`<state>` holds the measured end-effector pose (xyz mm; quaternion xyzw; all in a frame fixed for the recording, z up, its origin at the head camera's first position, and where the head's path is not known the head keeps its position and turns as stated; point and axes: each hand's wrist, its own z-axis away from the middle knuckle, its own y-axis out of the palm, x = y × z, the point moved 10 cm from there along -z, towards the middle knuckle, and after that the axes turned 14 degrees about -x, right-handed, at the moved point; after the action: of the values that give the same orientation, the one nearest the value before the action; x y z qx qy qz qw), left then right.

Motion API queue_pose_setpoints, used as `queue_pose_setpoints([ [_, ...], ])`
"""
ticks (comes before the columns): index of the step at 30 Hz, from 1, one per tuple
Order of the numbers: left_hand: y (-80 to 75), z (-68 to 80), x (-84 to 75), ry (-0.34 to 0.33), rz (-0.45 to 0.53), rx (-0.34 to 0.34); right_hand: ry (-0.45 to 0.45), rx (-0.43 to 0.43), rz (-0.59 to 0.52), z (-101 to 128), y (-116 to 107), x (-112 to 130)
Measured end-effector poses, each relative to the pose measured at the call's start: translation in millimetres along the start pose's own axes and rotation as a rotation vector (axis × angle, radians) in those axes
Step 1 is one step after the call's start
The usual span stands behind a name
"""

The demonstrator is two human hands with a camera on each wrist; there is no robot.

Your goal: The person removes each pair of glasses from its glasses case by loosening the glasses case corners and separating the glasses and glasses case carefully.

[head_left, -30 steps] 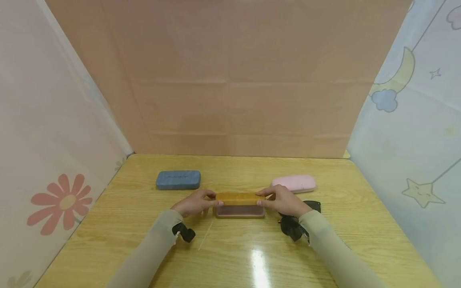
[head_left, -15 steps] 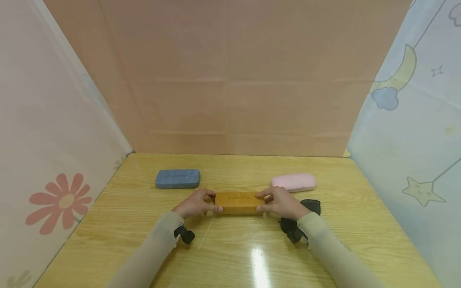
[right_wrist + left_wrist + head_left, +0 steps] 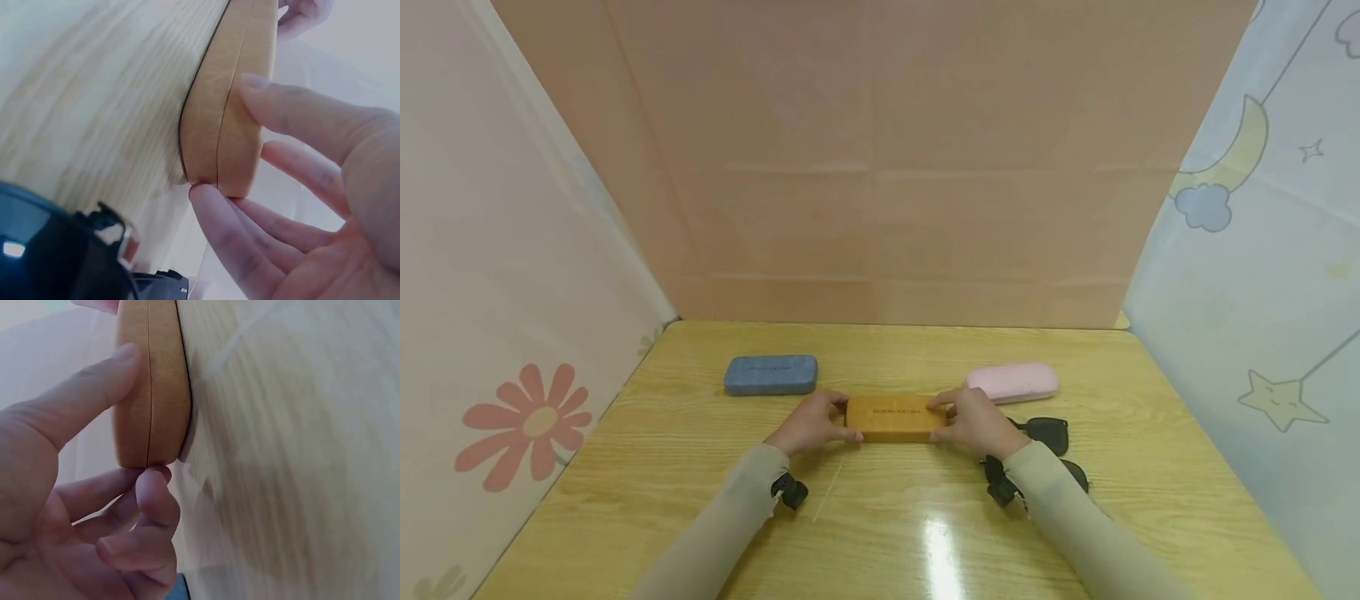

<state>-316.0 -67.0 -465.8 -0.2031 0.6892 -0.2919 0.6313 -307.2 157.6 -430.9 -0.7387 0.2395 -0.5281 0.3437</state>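
Both hands [image 3: 808,423] [image 3: 982,423] half-curled, gripping a closed orange case [image 3: 895,418], one at each end

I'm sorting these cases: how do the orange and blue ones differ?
The orange case is held at its ends by the left hand and right hand; the blue case lies untouched. The orange case is nearer the camera, the blue case farther back and to the left. Both look closed and are lettered on top.

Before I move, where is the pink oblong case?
In the head view, the pink oblong case lies right of centre on the yellow wooden table, beyond the right hand.
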Motion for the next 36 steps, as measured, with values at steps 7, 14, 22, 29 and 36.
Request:
queue_pose_setpoints([
  [7,-11.6,-11.9,1.8,-0.024,-0.047,-0.095,0.022,-0.022,0.002,-13,5,0],
  [14,-21.7,-21.8,-2.0,-0.029,-0.123,-0.178,0.042,-0.024,0.012,-33,10,-3],
  [22,-35.1,-27.9,-9.4,-0.033,-0.325,-0.29,0.098,-0.039,0.057,-52,14,-7],
  [29,-34.4,-31.9,-13.5,-0.034,-0.352,-0.321,0.121,-0.032,0.046,-66,16,-9],
  [36,-38.4,-38.9,-8.2,-0.087,-0.362,-0.328,0.098,-0.055,0.078,-78,20,-9],
])
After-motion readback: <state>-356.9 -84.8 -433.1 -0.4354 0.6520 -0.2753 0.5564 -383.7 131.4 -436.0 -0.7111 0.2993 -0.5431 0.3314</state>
